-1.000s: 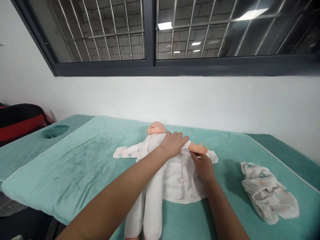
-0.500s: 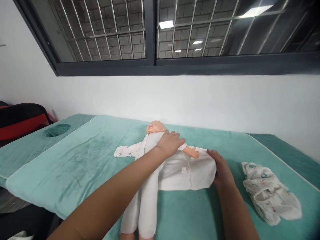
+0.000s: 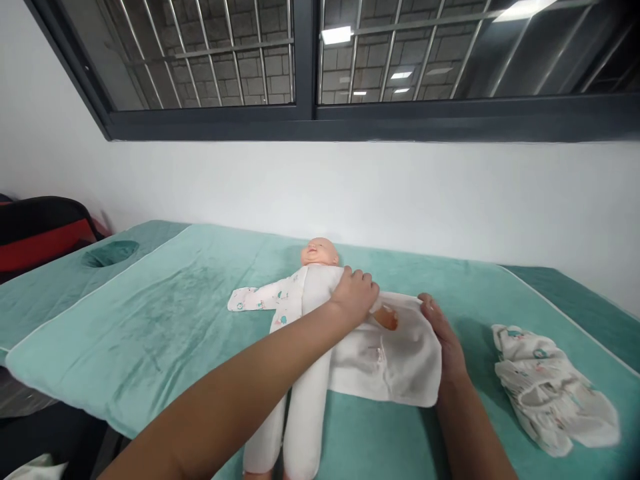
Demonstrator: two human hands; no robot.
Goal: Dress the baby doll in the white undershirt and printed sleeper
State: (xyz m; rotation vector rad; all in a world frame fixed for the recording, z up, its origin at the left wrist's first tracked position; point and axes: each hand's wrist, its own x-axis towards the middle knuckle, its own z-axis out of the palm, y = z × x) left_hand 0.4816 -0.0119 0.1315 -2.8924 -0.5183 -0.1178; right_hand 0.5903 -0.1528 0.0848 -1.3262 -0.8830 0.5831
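Note:
A baby doll [image 3: 309, 357] lies on its back on the green bed cover, its bald head [image 3: 320, 252] toward the wall. A white printed baby shirt [image 3: 289, 300] covers its arm on the left of the view. On the other side the shirt's white inner face [image 3: 405, 370] is spread out. My left hand [image 3: 356, 293] is closed over the doll's shoulder and upper arm, fingertips curled. The doll's hand [image 3: 386, 317] shows beyond it, partly covered by white cloth. My right hand [image 3: 445, 340] pinches the shirt's outer edge, lifting it slightly.
A crumpled white printed baby garment [image 3: 553, 393] lies on the right of the green cover [image 3: 150, 333]. The bed has a round hole [image 3: 111, 253] at the far left, near a black and red bag [image 3: 45, 237]. A white wall and barred window stand behind.
My right hand has raised the shirt's edge, and cloth now covers part of the doll's hand. The doll's head has turned or shifted slightly right. My left hand stays at the shoulder.

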